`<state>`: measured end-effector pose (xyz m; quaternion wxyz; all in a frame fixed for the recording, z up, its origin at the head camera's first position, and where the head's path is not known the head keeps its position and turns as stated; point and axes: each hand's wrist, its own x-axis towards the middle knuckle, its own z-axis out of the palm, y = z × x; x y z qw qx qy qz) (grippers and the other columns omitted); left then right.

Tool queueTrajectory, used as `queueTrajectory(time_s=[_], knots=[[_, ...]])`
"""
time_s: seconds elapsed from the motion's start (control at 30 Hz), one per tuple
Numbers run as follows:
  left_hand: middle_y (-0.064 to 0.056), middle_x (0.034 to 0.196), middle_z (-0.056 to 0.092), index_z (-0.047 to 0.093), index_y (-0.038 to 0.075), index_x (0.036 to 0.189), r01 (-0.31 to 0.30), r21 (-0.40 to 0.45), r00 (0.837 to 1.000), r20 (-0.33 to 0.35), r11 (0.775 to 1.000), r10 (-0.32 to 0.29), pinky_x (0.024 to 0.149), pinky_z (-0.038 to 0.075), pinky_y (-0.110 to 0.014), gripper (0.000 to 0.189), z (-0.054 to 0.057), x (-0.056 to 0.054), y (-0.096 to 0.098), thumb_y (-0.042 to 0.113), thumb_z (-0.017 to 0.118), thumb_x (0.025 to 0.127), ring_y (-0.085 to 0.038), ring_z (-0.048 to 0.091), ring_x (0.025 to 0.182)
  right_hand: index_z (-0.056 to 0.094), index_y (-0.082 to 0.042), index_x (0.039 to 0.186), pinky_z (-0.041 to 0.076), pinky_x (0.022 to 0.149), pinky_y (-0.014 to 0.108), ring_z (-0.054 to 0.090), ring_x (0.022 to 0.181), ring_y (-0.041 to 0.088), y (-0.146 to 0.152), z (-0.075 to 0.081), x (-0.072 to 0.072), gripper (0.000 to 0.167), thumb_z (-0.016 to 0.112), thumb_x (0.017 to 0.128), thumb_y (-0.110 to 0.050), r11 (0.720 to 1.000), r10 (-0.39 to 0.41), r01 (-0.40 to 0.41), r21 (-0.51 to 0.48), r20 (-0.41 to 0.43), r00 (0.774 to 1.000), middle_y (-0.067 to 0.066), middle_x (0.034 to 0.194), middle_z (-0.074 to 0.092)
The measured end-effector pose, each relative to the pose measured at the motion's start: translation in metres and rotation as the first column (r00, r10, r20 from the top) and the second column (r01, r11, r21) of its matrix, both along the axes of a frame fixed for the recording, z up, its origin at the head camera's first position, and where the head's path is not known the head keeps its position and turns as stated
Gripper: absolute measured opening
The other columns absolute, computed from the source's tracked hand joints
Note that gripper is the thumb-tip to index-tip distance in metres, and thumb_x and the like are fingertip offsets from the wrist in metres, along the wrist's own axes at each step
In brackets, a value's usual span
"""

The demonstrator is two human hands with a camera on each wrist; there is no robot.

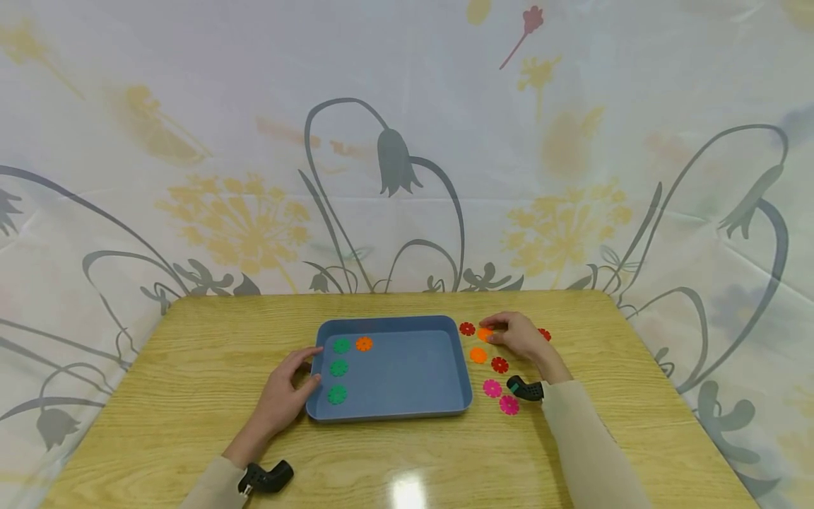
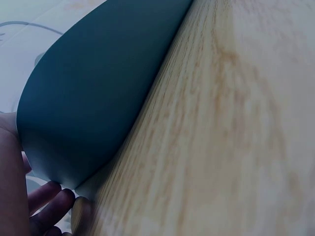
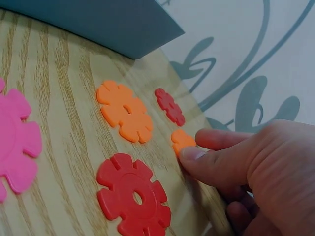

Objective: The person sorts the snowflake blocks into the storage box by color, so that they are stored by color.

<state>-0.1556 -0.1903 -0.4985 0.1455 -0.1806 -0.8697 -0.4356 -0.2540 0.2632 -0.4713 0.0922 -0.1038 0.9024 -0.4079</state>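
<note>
Right of centre, the right hand [image 1: 520, 335] pinches an orange disc [image 3: 182, 140] by its edge, near red discs [image 1: 499, 365] and pink discs [image 1: 492, 388]; mid-frame, the left hand [image 1: 282, 394] holds the left rim of a tray [image 1: 400, 378], whose raised wall stands between these and the green discs [image 1: 339, 367] inside

long beige sleeves [image 1: 588, 438], curved black wrist cameras [image 1: 270, 477]

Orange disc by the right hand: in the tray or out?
Out: the right hand pinches the disc over the table, beyond the tray's right wall.
</note>
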Motion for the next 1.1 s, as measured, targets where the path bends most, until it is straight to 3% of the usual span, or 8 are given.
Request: queueTrajectory(time_s=[0.4, 0.9, 1.1], knots=[[-0.005, 0.123, 0.055, 0.056, 0.008, 0.128, -0.002, -0.002, 1.0, -0.004, 1.0, 0.002, 0.077, 0.046, -0.041, 0.044, 0.0007, -0.0002, -0.0001, 0.005, 0.065, 0.085, -0.017, 0.057, 0.092, 0.065, -0.003, 0.11, 0.043, 0.081, 0.04, 0.051, 0.089, 0.025, -0.0005, 0.0013, -0.0021, 0.025, 0.062, 0.086, 0.001, 0.999, 0.027, -0.027, 0.025, 0.017, 0.999, 0.01, 0.103, 0.057], [-0.005, 0.123, 0.055, 0.055, 0.008, 0.128, 0.007, -0.002, 1.0, 0.002, 1.0, -0.007, 0.078, 0.045, -0.042, 0.044, -0.0007, -0.0003, -0.0004, 0.005, 0.065, 0.085, -0.017, 0.057, 0.092, 0.064, -0.005, 0.105, 0.042, 0.078, 0.037, 0.051, 0.085, 0.024, 0.002, -0.0004, 0.0018, 0.021, 0.065, 0.084, -0.001, 0.999, -0.017, 0.016, -0.035, -0.026, 1.0, 0.008, 0.097, 0.059], [-0.003, 0.125, 0.054, 0.055, 0.011, 0.129, 0.002, 0.0, 1.0, 0.027, 1.0, -0.002, 0.079, 0.045, -0.04, 0.044, 0.002, 0.0002, -0.0006, 0.007, 0.065, 0.086, -0.016, 0.056, 0.094, 0.067, -0.006, 0.107, 0.044, 0.072, 0.034, 0.051, 0.082, 0.024, 0.006, -0.0016, 0.0018, 0.02, 0.063, 0.088, -0.006, 0.993, -0.066, 0.066, -0.094, 0.004, 0.998, 0.008, 0.097, 0.062]])
